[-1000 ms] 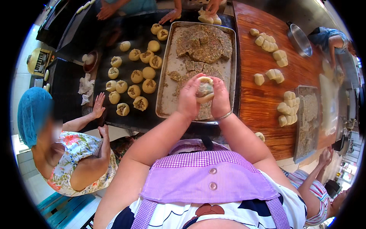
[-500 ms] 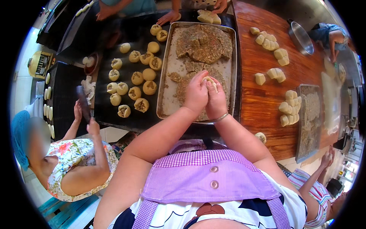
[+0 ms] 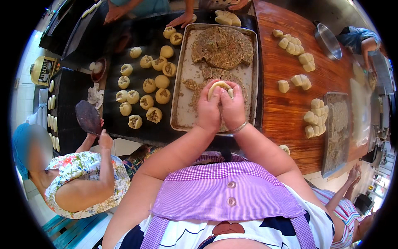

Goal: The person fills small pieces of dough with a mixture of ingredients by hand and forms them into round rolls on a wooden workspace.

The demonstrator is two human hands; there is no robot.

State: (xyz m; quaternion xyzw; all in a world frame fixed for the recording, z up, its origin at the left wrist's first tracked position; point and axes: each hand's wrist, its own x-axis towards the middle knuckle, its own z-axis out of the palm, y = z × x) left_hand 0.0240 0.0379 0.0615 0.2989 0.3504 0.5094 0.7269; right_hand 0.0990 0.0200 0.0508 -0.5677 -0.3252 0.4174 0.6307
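Both my hands are cupped together over the metal tray [image 3: 177, 89], around a piece of pale dough [image 3: 218, 85]. The dough bends up like a cup, with its rim showing above my fingers. My left hand [image 3: 208, 110] wraps its left side, and my right hand [image 3: 233, 108] closes on the right, thumbs pressed at the near side. Just beyond lies a large mound of brown, crumbly filling [image 3: 224, 47], with loose crumbs around my hands. Left of the tray, several round dough balls [image 3: 161, 95] rest on a black surface, many with filling showing in open tops.
On the wooden table [image 3: 286, 120] at right sit several joined dough pieces [image 3: 316, 116], a round metal pan [image 3: 327, 41] and another tray [image 3: 336, 133]. A co-worker [image 3: 89, 178] at left holds a dark paddle [image 3: 88, 116]. Another person's hands [image 3: 182, 19] rest at the far edge.
My hands have shifted slightly and opened at the top, so the dough's curved rim now shows. The co-worker at left has turned the dark paddle flat and lowered it.
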